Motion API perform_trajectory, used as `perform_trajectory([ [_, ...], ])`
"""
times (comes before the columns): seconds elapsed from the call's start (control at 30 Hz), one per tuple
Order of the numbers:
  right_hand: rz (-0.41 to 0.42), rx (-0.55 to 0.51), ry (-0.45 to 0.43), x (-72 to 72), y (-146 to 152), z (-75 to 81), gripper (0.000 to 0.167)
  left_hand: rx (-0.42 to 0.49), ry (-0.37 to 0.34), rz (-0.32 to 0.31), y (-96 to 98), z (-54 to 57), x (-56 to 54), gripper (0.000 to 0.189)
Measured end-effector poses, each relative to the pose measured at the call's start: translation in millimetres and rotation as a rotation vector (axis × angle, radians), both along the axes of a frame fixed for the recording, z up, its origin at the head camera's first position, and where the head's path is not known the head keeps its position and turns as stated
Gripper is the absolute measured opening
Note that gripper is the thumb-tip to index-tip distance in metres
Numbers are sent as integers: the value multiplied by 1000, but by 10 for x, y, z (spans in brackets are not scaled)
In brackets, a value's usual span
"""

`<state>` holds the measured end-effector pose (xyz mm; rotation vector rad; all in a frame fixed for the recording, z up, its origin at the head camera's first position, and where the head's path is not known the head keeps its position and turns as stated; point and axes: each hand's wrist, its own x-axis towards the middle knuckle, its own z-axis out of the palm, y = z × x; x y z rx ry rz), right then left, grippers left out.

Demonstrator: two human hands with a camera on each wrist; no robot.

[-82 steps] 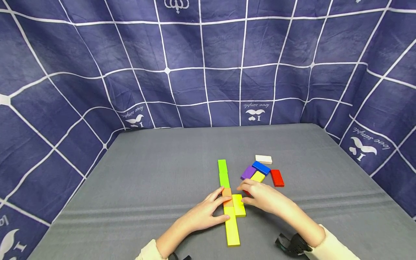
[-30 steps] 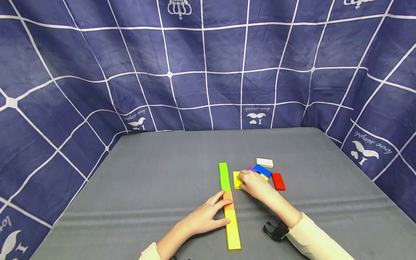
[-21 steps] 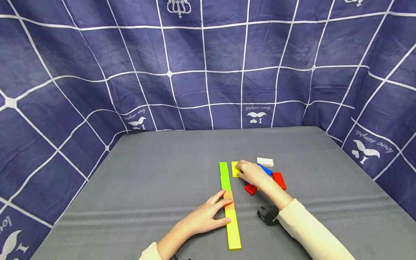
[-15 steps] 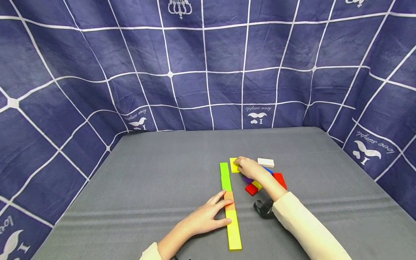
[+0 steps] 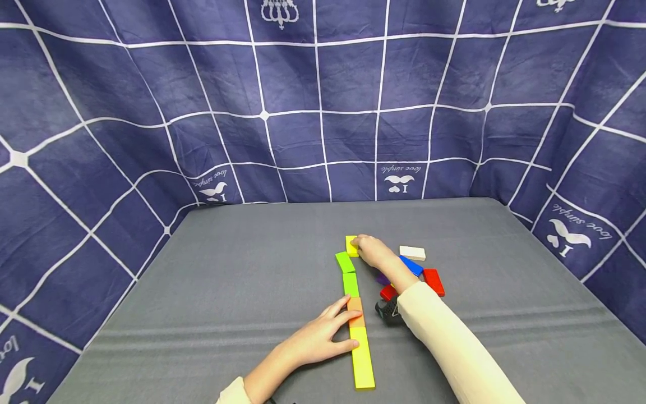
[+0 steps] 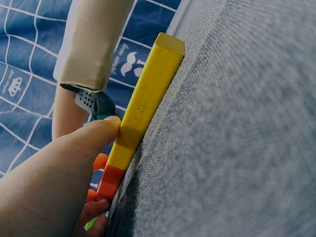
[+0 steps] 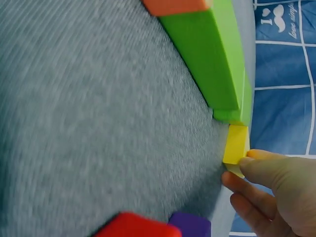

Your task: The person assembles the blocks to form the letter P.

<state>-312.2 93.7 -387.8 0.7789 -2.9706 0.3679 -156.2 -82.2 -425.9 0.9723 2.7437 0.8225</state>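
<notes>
In the head view my left hand [image 5: 320, 339] rests beside a row of flat blocks. Its fingertips lie over the orange block [image 5: 355, 304], and its thumb touches the long yellow piece [image 5: 363, 365] at the near end. Beyond the orange one come a green block [image 5: 350, 286] and a second green block [image 5: 345, 262], which stands askew to the left. At the row's far end my right hand [image 5: 372, 250] pinches a yellow block [image 5: 350, 245] between thumb and fingers. The right wrist view shows this yellow block [image 7: 236, 144] close to the end of the green one.
Right of the row lie a white block [image 5: 412, 253], a blue block [image 5: 411, 266], a red block [image 5: 434, 282] and a purple block [image 5: 382, 279], the last partly hidden by my right forearm. Another red block [image 5: 388, 292] sits near the wrist strap [image 5: 387, 310]. A blue curtain [image 5: 348, 134] hangs behind.
My right hand has carried the yellow block from beside the orange one, away along the row and left to its far end. The far green block has turned askew. My left hand stays put.
</notes>
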Motion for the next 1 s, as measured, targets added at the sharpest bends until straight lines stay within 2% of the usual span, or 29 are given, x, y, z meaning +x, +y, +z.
perform_trajectory([
  [0.03,-12,-3,-20,-64,-15,-59,28,0,-1,-1,-2,4,2,52],
  [0.1,4,-12,7,-157,-13,-189,31,-2,-1,-3,-6,10,5,52],
  [0.17,27,-22,61,-494,40,-574,32,-4,-6,-4,-9,13,6,52],
  [0.23,40,-38,97,-728,79,-842,32,-7,-19,-3,-10,17,8,52],
  [0.3,34,-70,73,-796,75,-897,32,-9,-27,-4,-8,19,7,53],
  [0.33,21,-95,39,-817,61,-892,31,-9,-29,-6,-7,20,6,53],
  [0.43,-14,-138,-95,-468,-54,-443,34,-9,-28,-9,-5,17,4,53],
  [0.5,-21,-160,-132,-312,-106,-260,38,-9,-19,-9,-5,12,4,53],
  [0.57,-38,-159,-177,-209,-136,-151,45,-9,-15,-10,-1,7,5,52],
  [0.73,-60,-152,-267,-183,-156,-109,61,-7,-13,-8,2,5,8,52],
  [1.0,-36,-144,-317,-182,-137,-86,57,-7,-24,-9,0,9,-7,53],
])
